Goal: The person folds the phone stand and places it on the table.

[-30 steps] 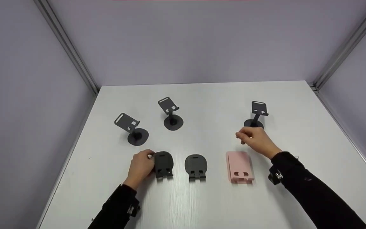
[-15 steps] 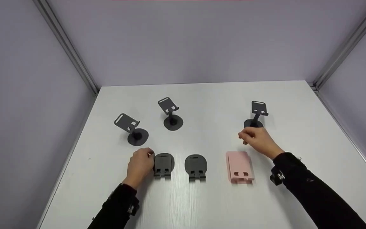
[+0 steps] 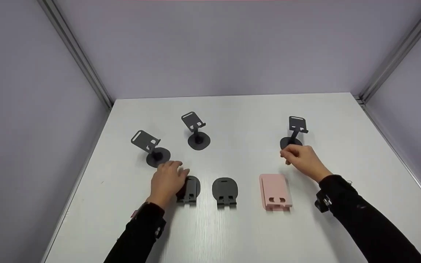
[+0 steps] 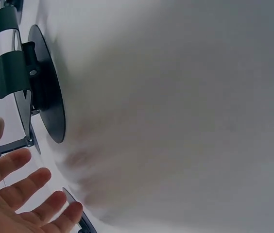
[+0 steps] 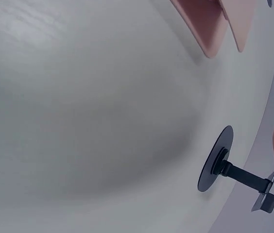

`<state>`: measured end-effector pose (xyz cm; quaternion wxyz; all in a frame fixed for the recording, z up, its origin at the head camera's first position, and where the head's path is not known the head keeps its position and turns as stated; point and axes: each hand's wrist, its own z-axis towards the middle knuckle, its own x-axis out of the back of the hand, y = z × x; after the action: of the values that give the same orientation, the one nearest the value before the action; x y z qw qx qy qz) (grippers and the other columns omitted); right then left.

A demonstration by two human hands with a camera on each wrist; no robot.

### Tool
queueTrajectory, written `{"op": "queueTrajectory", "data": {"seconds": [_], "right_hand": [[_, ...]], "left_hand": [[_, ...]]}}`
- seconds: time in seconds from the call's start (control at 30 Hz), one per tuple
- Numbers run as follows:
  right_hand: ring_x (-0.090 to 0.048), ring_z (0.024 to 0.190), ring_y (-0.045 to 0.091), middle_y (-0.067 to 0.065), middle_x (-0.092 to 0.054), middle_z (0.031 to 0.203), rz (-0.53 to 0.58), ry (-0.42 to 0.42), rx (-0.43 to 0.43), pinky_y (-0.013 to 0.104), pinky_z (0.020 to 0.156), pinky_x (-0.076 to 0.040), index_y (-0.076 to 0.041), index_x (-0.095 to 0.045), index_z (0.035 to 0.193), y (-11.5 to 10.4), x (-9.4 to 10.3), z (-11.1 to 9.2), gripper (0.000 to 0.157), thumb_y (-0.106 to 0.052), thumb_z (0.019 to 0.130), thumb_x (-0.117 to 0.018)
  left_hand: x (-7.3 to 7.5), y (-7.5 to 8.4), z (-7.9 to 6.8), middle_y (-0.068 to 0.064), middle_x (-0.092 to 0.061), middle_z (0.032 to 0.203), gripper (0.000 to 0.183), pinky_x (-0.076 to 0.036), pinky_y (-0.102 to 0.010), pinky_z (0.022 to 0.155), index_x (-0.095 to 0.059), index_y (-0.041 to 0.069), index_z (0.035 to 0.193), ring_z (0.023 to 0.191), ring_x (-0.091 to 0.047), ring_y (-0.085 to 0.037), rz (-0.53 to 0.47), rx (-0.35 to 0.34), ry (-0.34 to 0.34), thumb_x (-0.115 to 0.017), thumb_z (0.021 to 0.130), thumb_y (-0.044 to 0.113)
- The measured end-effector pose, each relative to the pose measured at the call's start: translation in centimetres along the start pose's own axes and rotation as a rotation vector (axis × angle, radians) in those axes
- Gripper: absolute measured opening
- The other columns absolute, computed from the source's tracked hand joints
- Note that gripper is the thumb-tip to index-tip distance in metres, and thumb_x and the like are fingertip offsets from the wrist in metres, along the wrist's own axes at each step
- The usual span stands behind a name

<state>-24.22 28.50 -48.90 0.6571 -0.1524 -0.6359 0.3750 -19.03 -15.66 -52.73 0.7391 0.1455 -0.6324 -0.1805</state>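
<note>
My left hand (image 3: 167, 182) hovers over the left side of a dark grey folded phone stand (image 3: 192, 190), partly hiding it. In the left wrist view the fingers (image 4: 27, 187) are spread and slightly bent, apart from the stand's round base (image 4: 49, 92). A second folded grey stand (image 3: 225, 191) lies to its right, and a pink folded phone stand (image 3: 276, 191) farther right. My right hand (image 3: 303, 160) hangs loosely curled with nothing seen in it, in front of an unfolded dark stand (image 3: 298, 125), hiding part of its round base.
Two more unfolded dark phone stands stand at the back left, one nearer stand (image 3: 145, 140) and one farther stand (image 3: 193, 121). All rest on a white table (image 3: 247, 233). Pale panels (image 3: 232, 47) enclose the table's back and sides.
The left folded stand settles flat on the table, and my left hand lets go of it and shifts up and right over it. My right hand drifts slightly right.
</note>
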Motion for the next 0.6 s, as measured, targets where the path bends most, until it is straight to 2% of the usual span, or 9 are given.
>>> {"op": "queueTrajectory", "data": {"seconds": [0.1, 0.3, 0.43, 0.6], "right_hand": [[-0.056, 0.067, 0.012, 0.007, -0.069, 0.074, -0.015, 0.005, -0.023, 0.027, 0.063, -0.041, -0.006, -0.074, 0.094, 0.4, 0.4, -0.1, 0.028, -0.027, 0.105, -0.060], [-0.056, 0.068, 0.013, 0.007, -0.070, 0.074, -0.054, 0.006, -0.043, 0.027, 0.062, -0.041, -0.004, -0.073, 0.096, 1.2, 1.1, -0.3, 0.032, -0.031, 0.105, -0.059], [-0.054, 0.066, 0.012, 0.008, -0.069, 0.072, -0.072, 0.021, -0.040, 0.026, 0.061, -0.039, -0.004, -0.074, 0.094, 1.7, 1.5, -0.4, 0.031, -0.030, 0.104, -0.060], [-0.055, 0.067, 0.015, 0.009, -0.069, 0.072, -0.084, 0.044, -0.065, 0.026, 0.062, -0.040, -0.004, -0.074, 0.093, 2.2, 2.1, -0.5, 0.031, -0.030, 0.104, -0.060]], "left_hand": [[0.1, 0.4, 0.4, -0.019, -0.065, 0.131, 0.050, -0.050, -0.062, 0.093, -0.069, 0.006, 0.127, 0.122, -0.057, -0.047, 0.048, 0.036, -0.071, -0.064, 0.097, 0.047], [0.0, 1.4, 1.1, -0.020, -0.059, 0.137, 0.060, -0.048, -0.064, 0.092, -0.067, 0.009, 0.121, 0.124, -0.051, -0.049, 0.131, 0.102, -0.178, -0.056, 0.096, 0.062], [-0.2, 1.8, 1.3, -0.022, -0.054, 0.137, 0.062, -0.048, -0.064, 0.092, -0.067, 0.008, 0.125, 0.124, -0.049, -0.050, 0.153, 0.135, -0.202, -0.057, 0.095, 0.062], [-0.5, 2.2, 1.6, -0.024, -0.054, 0.133, 0.057, -0.048, -0.064, 0.090, -0.068, 0.006, 0.123, 0.120, -0.051, -0.050, 0.164, 0.157, -0.197, -0.062, 0.095, 0.056]]}}
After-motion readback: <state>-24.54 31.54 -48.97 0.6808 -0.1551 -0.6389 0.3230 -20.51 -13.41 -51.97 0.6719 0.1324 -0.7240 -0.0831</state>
